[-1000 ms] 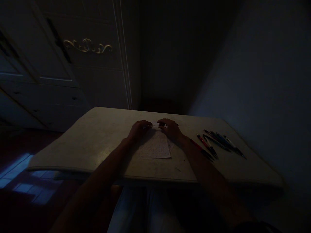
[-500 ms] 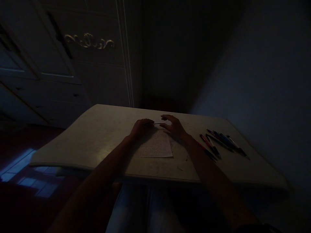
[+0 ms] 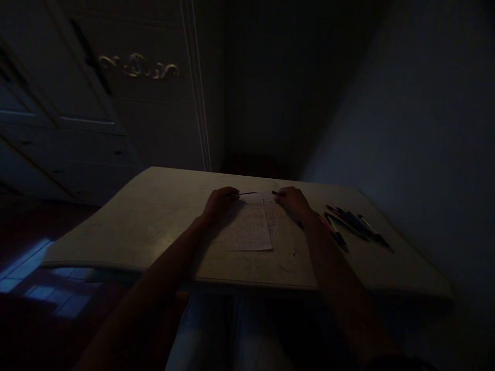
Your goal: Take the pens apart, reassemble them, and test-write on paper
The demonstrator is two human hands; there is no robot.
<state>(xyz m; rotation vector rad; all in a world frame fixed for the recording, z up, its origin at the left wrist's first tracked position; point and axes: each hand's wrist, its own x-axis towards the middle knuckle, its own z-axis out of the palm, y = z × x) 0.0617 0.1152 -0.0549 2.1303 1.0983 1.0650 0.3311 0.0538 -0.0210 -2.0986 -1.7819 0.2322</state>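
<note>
A sheet of paper covered in handwriting lies on a pale table in a dim room. My left hand rests at the paper's top left corner. Its fingers are closed on a thin dark stick, perhaps a pen part, that points right. At the paper's top right corner, my right hand is closed on a short dark piece, with its end pointing left. A gap separates the two pieces above the paper's top edge.
Several pens lie in a row on the table, to the right of my right wrist. A pale cabinet with a gold ornament stands behind the table at the left. A wall rises close on the right.
My right hand has slid to the right, away from my left hand. The thin stick and the short dark piece, together before, are now apart. More of the paper shows.
</note>
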